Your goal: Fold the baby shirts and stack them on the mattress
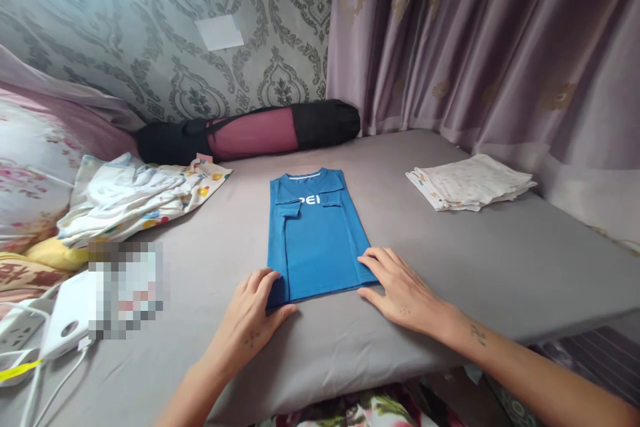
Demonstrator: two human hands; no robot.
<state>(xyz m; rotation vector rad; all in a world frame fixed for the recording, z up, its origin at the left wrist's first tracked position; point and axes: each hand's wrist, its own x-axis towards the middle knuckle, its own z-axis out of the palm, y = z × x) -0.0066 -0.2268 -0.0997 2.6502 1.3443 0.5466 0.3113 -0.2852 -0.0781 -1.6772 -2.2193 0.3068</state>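
Note:
A blue long-sleeved shirt (320, 247) lies flat on the bed, its sides and sleeves folded in over the front and its collar pointing away from me. White letters show partly between the sleeves. My left hand (257, 310) is closed around the near left corner of the hem, fingers at the side edge and thumb along the bottom. At the near right corner, my right hand (397, 290) grips the hem in the same way, thumb below the fingers. The fabric under both hands is partly hidden.
A grey sheet (450, 260) covers the bed. Folded white cloths (470, 180) lie right, a crumpled patterned cloth (135, 197) left. A black and maroon long bag (250, 132) rests along the wall. A white device (73, 313) with cables sits near left, beside a blurred patch.

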